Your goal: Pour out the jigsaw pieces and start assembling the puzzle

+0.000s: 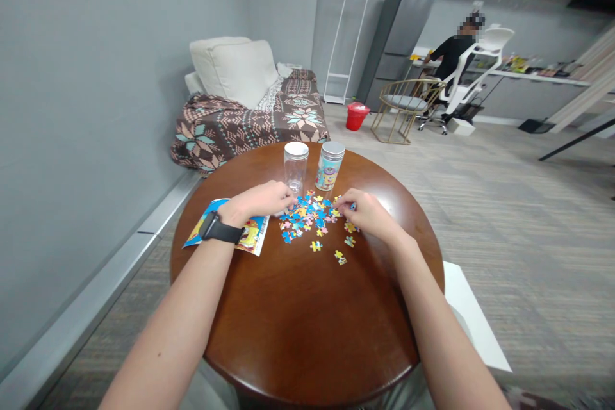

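The left hand (266, 198), near the centre of the frame, is bent over the left edge of the pile (312, 213), fingers curled down; I cannot tell whether they grip a piece. The right hand (366, 213), right of centre, has its fingers drawn together at the pile's right edge. A bit of blue shows by those fingers, but whether it is gripped I cannot tell.

The pile, puzzle pieces in blue, yellow and pink, lies between the 2 hands at the centre of the frame. Below it, 2 yellowish pieces lie apart: 1 just under the pile (316, 246), 1 lower and to the right (341, 258).

A black watch (221, 229) is on the left wrist. Under that arm, left of centre, lies a printed sheet (254, 238), partly covered. Just above the pile stand 2 upright jars: a clear jar (295, 166) with a white lid and, to its right, a printed jar (329, 170) with a silvery lid. All rest on the round brown table (312, 320).

Beyond, a sofa (254, 115) is at upper left, a red bin (356, 116) at upper centre, and a person (454, 54) in black at upper right.
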The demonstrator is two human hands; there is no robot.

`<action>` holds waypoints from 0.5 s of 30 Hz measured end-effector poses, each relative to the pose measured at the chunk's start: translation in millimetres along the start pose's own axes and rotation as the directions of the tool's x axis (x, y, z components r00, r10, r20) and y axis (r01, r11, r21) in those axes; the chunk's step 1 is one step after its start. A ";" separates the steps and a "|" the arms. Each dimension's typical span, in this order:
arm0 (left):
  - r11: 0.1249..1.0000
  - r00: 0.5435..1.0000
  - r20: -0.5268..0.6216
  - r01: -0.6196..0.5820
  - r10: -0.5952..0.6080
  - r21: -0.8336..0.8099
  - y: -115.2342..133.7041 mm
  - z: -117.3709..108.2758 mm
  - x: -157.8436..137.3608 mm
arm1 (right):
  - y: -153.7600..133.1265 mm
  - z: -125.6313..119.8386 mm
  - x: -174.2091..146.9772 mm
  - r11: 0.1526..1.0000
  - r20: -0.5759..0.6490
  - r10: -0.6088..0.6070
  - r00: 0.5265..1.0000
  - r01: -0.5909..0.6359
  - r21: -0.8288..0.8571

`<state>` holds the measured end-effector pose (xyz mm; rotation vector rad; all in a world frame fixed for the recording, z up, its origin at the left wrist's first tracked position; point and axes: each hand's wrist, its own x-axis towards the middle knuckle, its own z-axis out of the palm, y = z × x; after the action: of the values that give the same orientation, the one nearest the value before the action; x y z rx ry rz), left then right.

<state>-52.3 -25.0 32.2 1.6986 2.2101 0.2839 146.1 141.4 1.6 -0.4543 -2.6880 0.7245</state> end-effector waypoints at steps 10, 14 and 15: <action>0.980 0.987 0.017 0.157 -0.160 0.125 5.8 -9.7 -12.4 | -10.0 3.5 -1.1 0.995 0.113 -0.096 0.989 0.091 0.048; 0.972 0.981 0.076 0.164 -0.179 0.167 7.2 -10.6 -14.1 | -10.4 1.5 -0.9 0.995 0.103 -0.093 0.990 0.089 0.042; 0.974 0.981 0.090 0.155 -0.171 0.167 6.7 -10.0 -13.5 | -9.6 1.2 -0.7 0.996 0.095 -0.081 0.992 0.077 0.038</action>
<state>-47.1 -35.7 45.8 1.5568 2.3301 -0.0231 144.2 132.7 5.5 -0.3099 -2.7605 0.7869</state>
